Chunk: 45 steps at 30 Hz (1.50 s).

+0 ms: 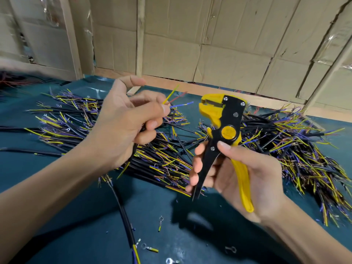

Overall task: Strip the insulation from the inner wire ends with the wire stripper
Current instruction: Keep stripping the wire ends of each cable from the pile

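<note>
The left hand [125,122] gripped a black cable [134,149], fingers curled round it and thumb pressed near its end, so that three inner wires fanned out past the fingertips: a yellow wire [171,94], a reddish wire [178,97] and a blue wire [182,104]. The index finger stood up, clear of the grip. Just right of those ends, and not touching them, was the stripper [222,126], held upright in the right hand [247,176]. That hand's fingers were wrapped loosely round the black handle, the palm backing the yellow handle, the thumb resting on the tool body below the pivot. The handles were spread and the yellow head sat apart from the wires, so no cut seemed begun.

Behind the stripper and to both sides of it lay heaps of cut cables [156,161] on the green surface [76,225]. Below the stripper, ring terminals [150,248] were scattered on the surface.

The inner wires looked thin, light and limp; they would likely bend away from the head unless held close behind the ends. The best hold was probably on the black jacket right where it stopped, as the left hand had it. The blue wire, nearest the head, seemed the easiest to feed first. Whether any end was already bare could not be told.
</note>
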Tool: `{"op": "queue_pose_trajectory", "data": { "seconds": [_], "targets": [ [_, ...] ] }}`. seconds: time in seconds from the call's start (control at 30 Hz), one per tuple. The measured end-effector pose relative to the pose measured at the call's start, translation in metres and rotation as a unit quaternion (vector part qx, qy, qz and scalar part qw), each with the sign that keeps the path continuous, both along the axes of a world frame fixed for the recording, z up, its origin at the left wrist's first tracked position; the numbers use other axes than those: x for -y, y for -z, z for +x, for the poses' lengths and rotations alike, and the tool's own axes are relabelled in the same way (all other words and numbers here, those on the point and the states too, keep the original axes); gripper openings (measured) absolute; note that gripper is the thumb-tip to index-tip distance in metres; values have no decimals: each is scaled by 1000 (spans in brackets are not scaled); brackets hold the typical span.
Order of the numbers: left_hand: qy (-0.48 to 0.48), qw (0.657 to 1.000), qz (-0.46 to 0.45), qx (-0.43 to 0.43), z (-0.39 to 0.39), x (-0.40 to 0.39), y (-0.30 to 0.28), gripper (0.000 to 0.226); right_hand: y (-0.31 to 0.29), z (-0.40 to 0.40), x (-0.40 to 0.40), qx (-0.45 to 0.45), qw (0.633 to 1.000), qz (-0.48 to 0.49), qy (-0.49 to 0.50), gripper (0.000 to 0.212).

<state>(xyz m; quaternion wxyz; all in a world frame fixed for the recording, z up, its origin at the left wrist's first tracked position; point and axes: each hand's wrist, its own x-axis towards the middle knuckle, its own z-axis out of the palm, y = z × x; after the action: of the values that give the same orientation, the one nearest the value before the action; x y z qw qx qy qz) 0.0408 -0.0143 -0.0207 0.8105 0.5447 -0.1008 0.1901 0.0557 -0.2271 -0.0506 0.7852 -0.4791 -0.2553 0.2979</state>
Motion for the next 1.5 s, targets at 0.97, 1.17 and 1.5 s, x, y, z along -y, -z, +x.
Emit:
{"op": "queue_pose_trajectory", "data": {
  "seconds": [0.97, 1.17, 1.5],
  "targets": [
    [-82, 967, 214, 111, 0, 0, 9, 56, 1, -4, -3, 17, 993, -99, 67, 21],
    [-105, 910, 366, 165, 0, 4, 24, 61, 5, 9, -4, 56, 987, 16, 150, 63],
    [-83, 824, 526, 192, 5, 3, 40, 56, -4, 19, 7, 54, 960, 12, 276, 27]
  ]
}}
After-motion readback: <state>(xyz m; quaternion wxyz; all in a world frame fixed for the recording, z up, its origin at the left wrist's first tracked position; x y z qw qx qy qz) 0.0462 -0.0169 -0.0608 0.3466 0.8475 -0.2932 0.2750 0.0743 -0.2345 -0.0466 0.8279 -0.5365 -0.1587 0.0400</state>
